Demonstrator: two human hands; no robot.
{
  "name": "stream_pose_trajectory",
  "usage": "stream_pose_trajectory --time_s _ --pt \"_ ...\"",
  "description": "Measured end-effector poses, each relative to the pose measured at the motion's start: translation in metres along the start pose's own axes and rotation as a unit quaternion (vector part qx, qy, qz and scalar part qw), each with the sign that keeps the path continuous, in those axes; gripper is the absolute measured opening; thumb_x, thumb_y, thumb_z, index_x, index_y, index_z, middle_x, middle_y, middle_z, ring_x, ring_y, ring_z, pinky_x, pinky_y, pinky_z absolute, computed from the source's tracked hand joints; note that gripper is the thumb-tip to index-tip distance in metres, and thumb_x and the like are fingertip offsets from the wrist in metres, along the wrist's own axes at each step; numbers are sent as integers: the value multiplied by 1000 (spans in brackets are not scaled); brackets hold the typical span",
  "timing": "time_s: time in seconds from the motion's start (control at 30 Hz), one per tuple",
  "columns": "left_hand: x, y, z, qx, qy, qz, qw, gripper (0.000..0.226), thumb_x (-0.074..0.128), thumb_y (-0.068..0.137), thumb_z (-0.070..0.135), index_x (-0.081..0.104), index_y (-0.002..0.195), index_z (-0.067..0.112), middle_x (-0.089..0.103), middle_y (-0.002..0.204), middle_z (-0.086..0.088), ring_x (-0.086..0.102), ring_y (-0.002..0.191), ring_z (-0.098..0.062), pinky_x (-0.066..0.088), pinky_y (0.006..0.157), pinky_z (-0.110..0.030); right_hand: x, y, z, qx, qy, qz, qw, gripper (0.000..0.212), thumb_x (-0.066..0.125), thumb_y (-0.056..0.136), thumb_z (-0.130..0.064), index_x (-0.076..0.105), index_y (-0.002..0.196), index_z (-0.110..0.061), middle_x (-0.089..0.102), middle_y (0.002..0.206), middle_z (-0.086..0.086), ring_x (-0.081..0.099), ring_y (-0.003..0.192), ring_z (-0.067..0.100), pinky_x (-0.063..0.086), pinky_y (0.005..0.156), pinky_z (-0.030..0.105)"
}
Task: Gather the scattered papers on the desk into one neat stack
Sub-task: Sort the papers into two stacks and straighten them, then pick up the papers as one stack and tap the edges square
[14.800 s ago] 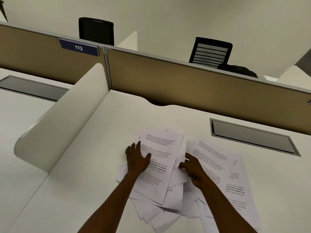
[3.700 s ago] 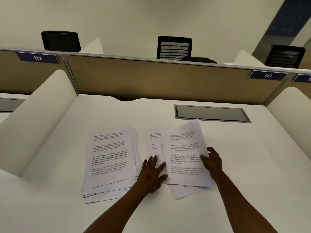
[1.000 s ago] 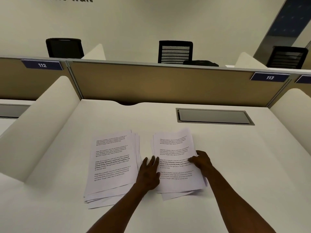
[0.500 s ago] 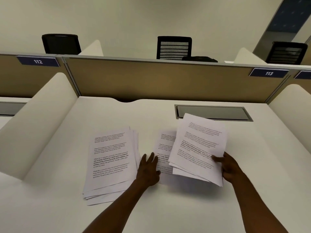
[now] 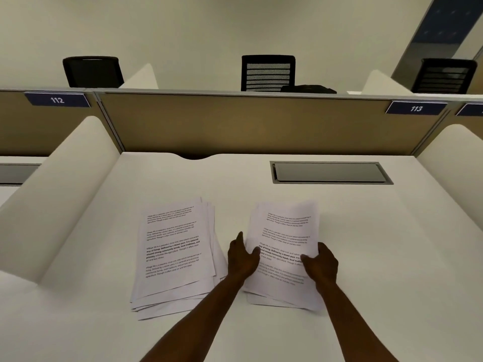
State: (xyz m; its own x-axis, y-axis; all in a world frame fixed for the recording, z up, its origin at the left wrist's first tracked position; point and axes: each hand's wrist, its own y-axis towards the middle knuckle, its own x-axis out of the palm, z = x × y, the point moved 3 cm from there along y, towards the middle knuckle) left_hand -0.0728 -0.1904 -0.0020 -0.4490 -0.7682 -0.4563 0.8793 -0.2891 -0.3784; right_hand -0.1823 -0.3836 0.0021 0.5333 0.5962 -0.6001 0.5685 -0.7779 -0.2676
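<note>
Two piles of printed white sheets lie on the white desk (image 5: pixel 392 257). The left pile (image 5: pixel 173 252) rests alone, its edges slightly fanned at the right and bottom. The right pile (image 5: pixel 286 231) lies flat between both my hands. My left hand (image 5: pixel 241 256) presses against its left edge, thumb over the top sheet. My right hand (image 5: pixel 320 262) grips its right edge, thumb on top and fingers at the side. A few lower sheets stick out at the pile's bottom.
A grey cable hatch (image 5: pixel 329 172) is set into the desk at the back right. White curved dividers (image 5: pixel 60 184) wall the desk on the left and right, a tan partition (image 5: pixel 248 124) at the back. Black chairs (image 5: pixel 268 73) stand beyond.
Half a second ago my right hand held several sheets lifted and tilted; now they lie on the right pile, and both hands clasp its sides. The left pile has not moved.
</note>
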Motion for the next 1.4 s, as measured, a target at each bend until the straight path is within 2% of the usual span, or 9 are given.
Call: stream_pose_trajectory --time_s 0.13,0.3,0.47,0.6,0.7,0.9,1.1,1.27,1.4 --pt "-6 7 4 -46 -57 0 997 87 69 88 35 18 157 19 38 155 -12 41 141 -28 37 116 -41 1 11 5 74 109 -32 991 57 81 75 -20 59 128 -12 66 123 12 63 110 31 51 99 44" --pt "-16 8 2 -98 -99 -27 990 78 76 84 29 37 149 13 46 149 -11 49 133 -28 42 109 -36 -3 16 1 120 214 -110 963 39 77 76 1 65 111 -9 69 113 20 66 102 40 52 95 56" --pt "-22 2 -5 -105 -131 -72 983 67 81 79 20 49 136 11 57 138 -11 58 123 -28 48 100 -33 -2 7 -6 79 199 -130 968 47 67 79 12 59 121 -8 69 98 18 66 98 43 55 89 55" --pt "-26 -5 -7 -79 -124 -90 985 66 77 78 7 47 137 14 58 136 -11 58 119 -28 50 104 -45 3 -3 -22 25 205 -152 967 54 64 80 14 54 122 -18 67 110 20 66 98 38 57 79 47" --pt "-44 -7 -4 -46 -133 -72 987 66 72 81 2 43 138 17 57 135 -7 56 114 -22 50 103 -40 4 -8 -45 -7 224 -174 959 64 67 80 10 49 131 -25 67 110 12 66 98 31 57 70 38" --pt "-119 1 -10 23 -191 1 981 61 72 81 0 47 135 16 63 131 -11 66 109 -25 56 96 -44 26 -13 -97 -27 267 -209 940 51 70 80 10 56 125 -10 67 117 15 66 105 36 57 83 43" --pt "-194 9 -30 -2 -226 18 974 58 61 83 -10 48 135 11 64 124 -14 67 100 -26 58 80 -38 99 -23 -144 -36 234 -249 939 51 66 80 10 58 128 -3 66 122 19 64 109 37 54 93 46" --pt "-235 11 -63 -32 -209 74 975 71 64 66 15 48 136 15 62 131 -16 65 109 -34 55 95 -52 164 -32 -165 -30 164 -249 954 45 68 78 5 62 121 -7 68 121 16 66 105 34 54 96 48" --pt "-243 5 -79 -75 -93 134 984 55 61 82 17 49 135 13 61 130 -15 60 106 -27 52 92 -39 200 -47 -168 -71 12 -226 971 41 66 82 -7 62 123 -8 66 124 12 62 110 28 49 94 31"
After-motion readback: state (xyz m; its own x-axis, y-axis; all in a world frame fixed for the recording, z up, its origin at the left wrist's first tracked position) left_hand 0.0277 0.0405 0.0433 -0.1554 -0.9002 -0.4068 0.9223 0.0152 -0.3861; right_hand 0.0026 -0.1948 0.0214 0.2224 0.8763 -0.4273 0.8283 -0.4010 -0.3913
